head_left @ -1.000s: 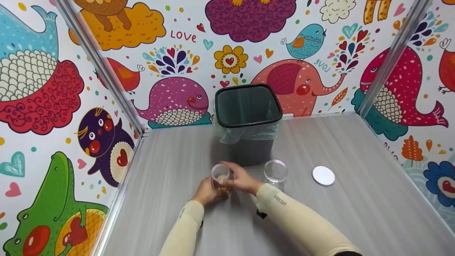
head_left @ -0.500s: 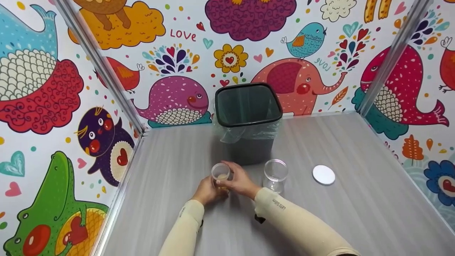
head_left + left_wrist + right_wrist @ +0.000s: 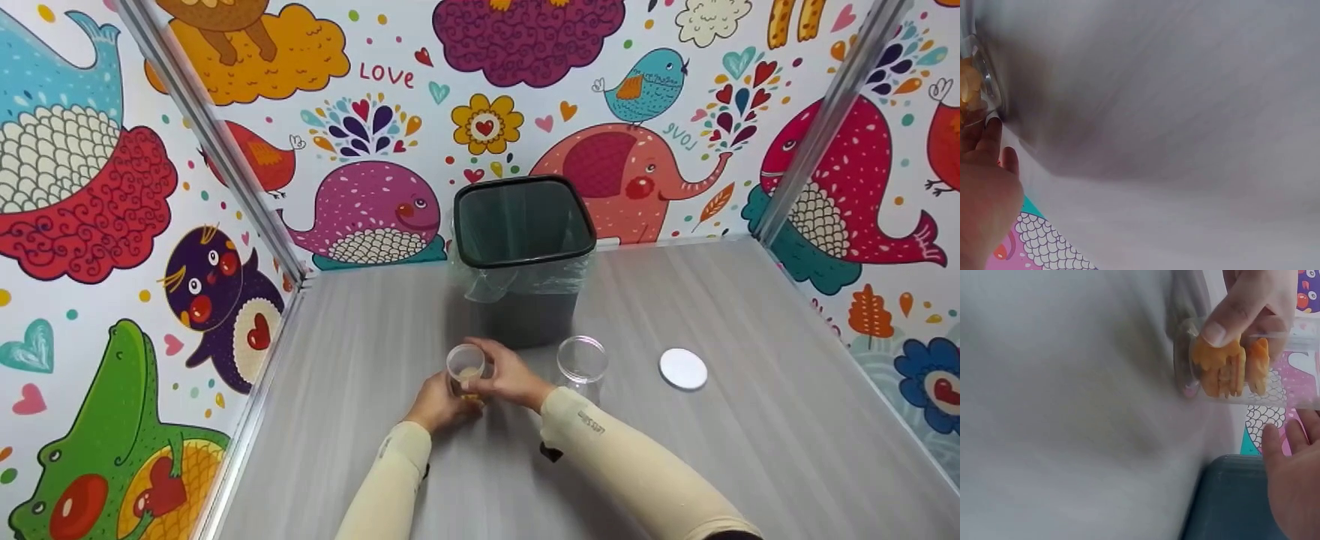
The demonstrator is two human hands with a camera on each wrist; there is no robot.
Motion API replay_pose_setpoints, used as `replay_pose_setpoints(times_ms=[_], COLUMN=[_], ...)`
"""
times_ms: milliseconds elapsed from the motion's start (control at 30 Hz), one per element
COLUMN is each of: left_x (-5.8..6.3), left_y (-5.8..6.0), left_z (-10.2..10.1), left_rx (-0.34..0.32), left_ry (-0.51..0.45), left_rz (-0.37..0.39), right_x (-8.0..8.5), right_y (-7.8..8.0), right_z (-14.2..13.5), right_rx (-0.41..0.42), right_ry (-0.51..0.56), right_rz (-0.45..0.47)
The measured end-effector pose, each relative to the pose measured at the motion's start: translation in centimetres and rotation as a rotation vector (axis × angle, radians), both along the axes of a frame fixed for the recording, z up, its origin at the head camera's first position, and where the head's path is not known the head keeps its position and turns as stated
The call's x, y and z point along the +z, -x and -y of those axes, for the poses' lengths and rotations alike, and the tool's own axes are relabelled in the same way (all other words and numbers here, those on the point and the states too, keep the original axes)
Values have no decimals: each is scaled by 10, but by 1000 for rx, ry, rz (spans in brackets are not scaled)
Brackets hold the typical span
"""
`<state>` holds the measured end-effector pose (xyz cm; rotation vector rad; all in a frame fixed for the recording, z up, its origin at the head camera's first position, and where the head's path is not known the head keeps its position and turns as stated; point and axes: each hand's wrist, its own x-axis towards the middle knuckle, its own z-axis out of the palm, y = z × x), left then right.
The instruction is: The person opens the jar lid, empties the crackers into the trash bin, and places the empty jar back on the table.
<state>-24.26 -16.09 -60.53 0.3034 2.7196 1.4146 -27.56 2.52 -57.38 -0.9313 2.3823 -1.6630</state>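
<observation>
A clear jar (image 3: 466, 363) with golden-orange crackers (image 3: 1221, 365) in its lower part stands upright in front of the bin. My left hand (image 3: 437, 405) grips it low down, its thumb (image 3: 1214, 333) pressed to the wall in the right wrist view. Higher up, near the open-looking rim, my right hand (image 3: 516, 379) holds the jar between thumb and fingers. Only part of the left hand and the jar's base show at the left wrist view's edge. To the right of the hands stands a second clear jar (image 3: 582, 358), its lower part partly behind the right sleeve.
Behind the hands is a dark grey bin (image 3: 529, 315) lined with a clear bag. A round white lid (image 3: 683, 369) lies flat at the right on the grey table (image 3: 360, 337). Printed walls (image 3: 480, 45) enclose the table's back and sides.
Both hands keep their hold on the jar, which stays in place. The right forearm shifts very slightly, again covering more of the second jar's base than half a second ago.
</observation>
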Motion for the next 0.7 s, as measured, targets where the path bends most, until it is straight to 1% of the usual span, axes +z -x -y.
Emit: replay_pose_setpoints(times_ms=[167, 300, 400, 433, 600, 700], left_x=[-1, -2, -2, -2, -2, -3], left_y=[1, 1, 1, 1, 2, 2], left_z=[0, -2, -2, -2, -2, -2], left_rx=[3, 5, 10, 12, 8, 10], left_ry=[32, 58, 50, 40, 23, 25], left_rz=[-28, -37, -31, -23, -31, -29], right_x=[-7, -9, -7, -6, 2, 5], right_y=[-7, -7, -5, -4, 1, 2], right_z=[7, 9, 7, 5, -2, -4], right_rx=[-63, -92, -72, -58, 24, 33], right_ry=[80, 95, 58, 44, -2, -28], right_rz=[-21, -17, -13, -14, -3, 3])
